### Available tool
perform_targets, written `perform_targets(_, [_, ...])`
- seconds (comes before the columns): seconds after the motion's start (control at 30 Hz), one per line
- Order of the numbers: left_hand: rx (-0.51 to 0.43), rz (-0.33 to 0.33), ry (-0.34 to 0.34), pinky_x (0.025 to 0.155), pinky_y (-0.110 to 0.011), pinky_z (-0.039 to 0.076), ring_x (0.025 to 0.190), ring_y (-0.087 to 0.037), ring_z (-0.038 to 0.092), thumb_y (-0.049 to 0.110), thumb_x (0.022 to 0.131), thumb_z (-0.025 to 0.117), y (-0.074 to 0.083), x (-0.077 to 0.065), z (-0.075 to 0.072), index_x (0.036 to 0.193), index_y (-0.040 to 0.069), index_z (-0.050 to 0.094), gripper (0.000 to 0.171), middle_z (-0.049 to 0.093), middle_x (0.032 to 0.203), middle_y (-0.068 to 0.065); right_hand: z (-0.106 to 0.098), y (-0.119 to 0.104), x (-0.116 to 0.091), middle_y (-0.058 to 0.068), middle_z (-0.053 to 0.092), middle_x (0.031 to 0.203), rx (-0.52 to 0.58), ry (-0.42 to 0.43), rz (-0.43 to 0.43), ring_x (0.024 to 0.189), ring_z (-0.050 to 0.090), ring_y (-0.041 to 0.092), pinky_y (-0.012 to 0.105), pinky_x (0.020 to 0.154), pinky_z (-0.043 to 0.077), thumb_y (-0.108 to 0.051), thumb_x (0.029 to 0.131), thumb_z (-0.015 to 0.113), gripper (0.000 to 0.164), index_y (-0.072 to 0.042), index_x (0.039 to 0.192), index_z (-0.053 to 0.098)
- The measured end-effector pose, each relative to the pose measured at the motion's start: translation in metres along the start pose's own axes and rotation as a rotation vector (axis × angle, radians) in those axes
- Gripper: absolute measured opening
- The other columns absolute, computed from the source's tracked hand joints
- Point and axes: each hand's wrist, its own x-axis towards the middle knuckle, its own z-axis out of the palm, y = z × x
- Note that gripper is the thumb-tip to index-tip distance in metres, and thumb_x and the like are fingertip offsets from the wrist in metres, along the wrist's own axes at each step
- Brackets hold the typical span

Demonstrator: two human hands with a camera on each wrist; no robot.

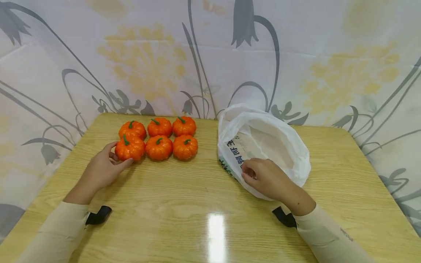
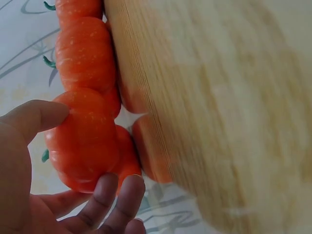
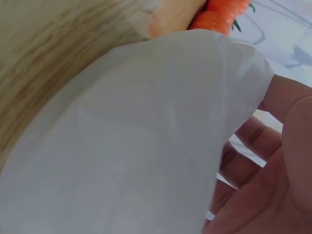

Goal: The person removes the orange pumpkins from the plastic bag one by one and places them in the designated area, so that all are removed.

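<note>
My left hand (image 1: 106,166) grips a small orange pumpkin (image 1: 130,149) with a green stem, the front left one of two rows. In the left wrist view, the thumb lies across one side of this pumpkin (image 2: 85,141) and fingertips sit at its other side. A white plastic bag (image 1: 263,115) stands with its mouth wide, dark printing on its wall. The right hand (image 1: 268,179), fingers curled, holds the bag's near rim. In the right wrist view, the white plastic (image 3: 131,131) hides the fingertips of the right hand (image 3: 273,156).
Beside the held pumpkin stand two more front-row pumpkins (image 1: 159,148). Behind them is a back row of three, including a middle pumpkin (image 1: 159,127). All are on a wooden table (image 1: 171,204), with a flower-patterned cloth (image 1: 210,62) behind it. Black straps (image 1: 99,215) show at the cuffs.
</note>
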Motion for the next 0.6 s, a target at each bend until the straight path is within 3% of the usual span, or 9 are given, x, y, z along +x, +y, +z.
perform_targets(0.23, [0.007,0.008,-0.039,0.072,-0.036,0.047,0.094,-0.033,0.06,0.057,0.093,0.06,0.0,0.006,0.0,0.152,-0.006,0.028,0.092,0.061,0.109,-0.023,-0.007,-0.001,0.002,-0.008,0.065,0.08,-0.011,0.017,0.026,0.075,0.058,0.007,0.03,0.071,0.05,-0.016,0.093,0.067,0.005,-0.016,0.088,0.069])
perform_targets(0.4, [0.001,0.002,-0.104,0.072,-0.035,0.046,0.095,-0.034,0.06,0.056,0.094,0.059,-0.006,0.011,0.003,0.152,-0.008,0.024,0.094,0.061,0.111,-0.025,-0.009,-0.001,0.001,-0.005,0.072,0.09,-0.009,0.052,0.017,0.087,0.069,0.015,0.04,0.082,0.055,-0.017,0.094,0.066,0.005,-0.015,0.093,0.071])
perform_targets(0.5, [0.038,-0.023,-0.119,0.081,-0.053,0.045,0.108,-0.046,0.055,0.06,0.093,0.058,-0.005,0.008,0.003,0.155,-0.007,0.017,0.1,0.052,0.125,-0.035,-0.01,0.0,-0.001,0.002,0.075,0.105,-0.019,0.075,0.024,0.102,0.07,0.024,0.047,0.091,0.053,-0.02,0.096,0.065,0.016,-0.011,0.106,0.072])
perform_targets(0.6, [0.097,-0.041,-0.052,0.089,-0.072,0.032,0.124,-0.058,0.039,0.066,0.092,0.054,0.002,0.002,-0.001,0.158,-0.002,0.009,0.104,0.035,0.142,-0.041,-0.014,0.002,-0.003,0.009,0.071,0.121,-0.04,0.106,0.052,0.116,0.065,0.032,0.054,0.099,0.048,-0.024,0.097,0.063,0.03,-0.01,0.123,0.068])
